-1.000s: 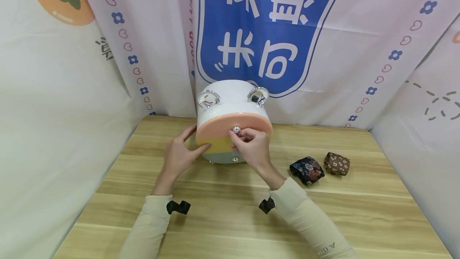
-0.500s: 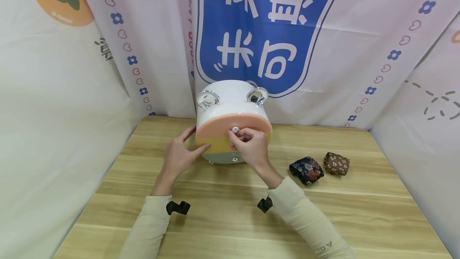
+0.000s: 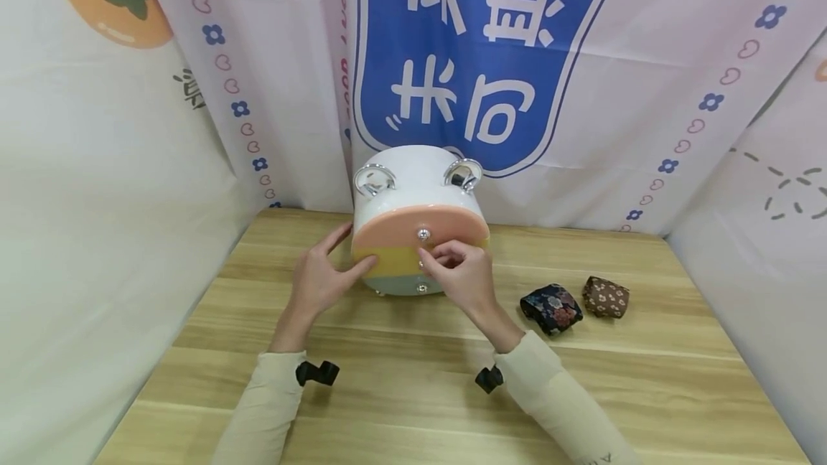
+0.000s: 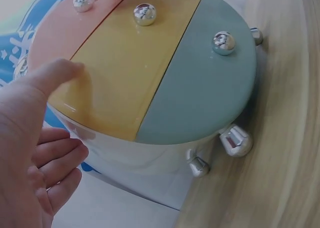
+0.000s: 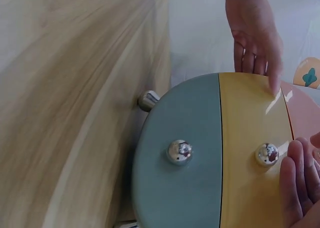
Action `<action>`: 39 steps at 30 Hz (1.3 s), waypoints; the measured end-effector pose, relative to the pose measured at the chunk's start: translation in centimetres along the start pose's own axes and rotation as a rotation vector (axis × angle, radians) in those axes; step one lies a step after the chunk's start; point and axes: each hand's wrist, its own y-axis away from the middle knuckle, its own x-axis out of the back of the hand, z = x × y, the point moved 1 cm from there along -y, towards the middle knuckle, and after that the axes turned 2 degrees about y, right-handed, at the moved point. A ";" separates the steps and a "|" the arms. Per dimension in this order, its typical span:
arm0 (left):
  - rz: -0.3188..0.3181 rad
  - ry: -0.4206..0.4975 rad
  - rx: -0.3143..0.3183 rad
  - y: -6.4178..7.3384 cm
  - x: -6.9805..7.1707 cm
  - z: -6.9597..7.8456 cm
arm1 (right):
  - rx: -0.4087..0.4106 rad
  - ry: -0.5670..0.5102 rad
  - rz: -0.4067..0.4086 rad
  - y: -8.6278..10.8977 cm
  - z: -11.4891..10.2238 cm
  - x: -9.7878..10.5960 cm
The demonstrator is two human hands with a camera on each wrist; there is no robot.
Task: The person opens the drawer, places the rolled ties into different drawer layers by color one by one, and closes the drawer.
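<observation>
Tabletop of wood (image 3: 394, 400) lies below left hand (image 3: 319, 278), spread wide against the drawer box (image 3: 394, 228); right hand (image 3: 465, 275) bends beside the middle knob (image 5: 267, 154), if it holds, I cannot tell. Printed cloth (image 3: 284, 63) hangs beyond.

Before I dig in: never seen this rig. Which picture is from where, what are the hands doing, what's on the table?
No machine: just a person's two bare hands. The wide picture comes from a camera on the head, looking forward and down; the other two come from one camera on each wrist, so the scene looks turned sideways.

On the wooden table stands a white box. Its front has a pink panel, a yellow panel and a green panel, each with a silver knob. To its right lie a dark flowered roll and a brown flowered roll.

The left hand touches the yellow panel with its thumb. The right hand is by the knobs; whether it grips one is unclear.
</observation>
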 end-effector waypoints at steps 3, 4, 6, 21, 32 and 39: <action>-0.001 0.025 0.022 -0.3 0.4 0.1 | -0.006 0.033 -0.022 0.6 0.5 0.6; -0.001 0.027 0.025 -0.4 0.5 0.1 | -0.007 0.046 -0.029 0.7 0.6 0.7; 0.000 0.033 0.029 -0.6 0.9 0.3 | -0.013 0.074 -0.037 1.0 0.9 0.9; 0.001 -0.010 0.026 -1.5 0.9 0.8 | -0.053 0.207 -0.024 1.9 2.5 -1.0; 0.006 0.010 0.003 -1.4 0.9 0.8 | -0.026 0.245 0.041 1.7 1.9 -2.1; 0.004 0.008 0.015 -1.5 1.0 0.9 | -0.011 0.276 0.043 1.5 1.6 -2.4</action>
